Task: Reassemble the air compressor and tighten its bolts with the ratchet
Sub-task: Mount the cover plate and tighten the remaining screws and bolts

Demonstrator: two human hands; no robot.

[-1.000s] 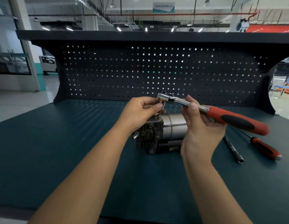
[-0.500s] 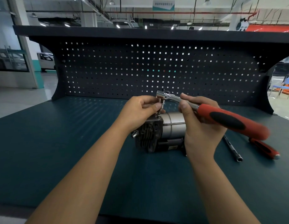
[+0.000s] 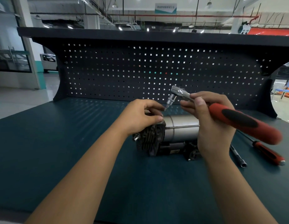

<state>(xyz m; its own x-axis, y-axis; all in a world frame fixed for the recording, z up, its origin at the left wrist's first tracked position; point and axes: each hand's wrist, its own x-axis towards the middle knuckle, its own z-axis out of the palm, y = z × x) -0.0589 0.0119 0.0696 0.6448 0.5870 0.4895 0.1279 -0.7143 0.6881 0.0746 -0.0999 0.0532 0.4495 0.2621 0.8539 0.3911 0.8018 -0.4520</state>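
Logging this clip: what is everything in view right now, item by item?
compressor: 1, silver and black, bench centre
ratchet: 1, red-black handle, tilted above compressor
screwdriver: 1, red handle, bench right
bar: 1, steel, left of screwdriver
bench: 1, dark green, under everything
pegboard: 1, dark, behind bench
left hand: 1, holds compressor top
right hand: 1, grips ratchet
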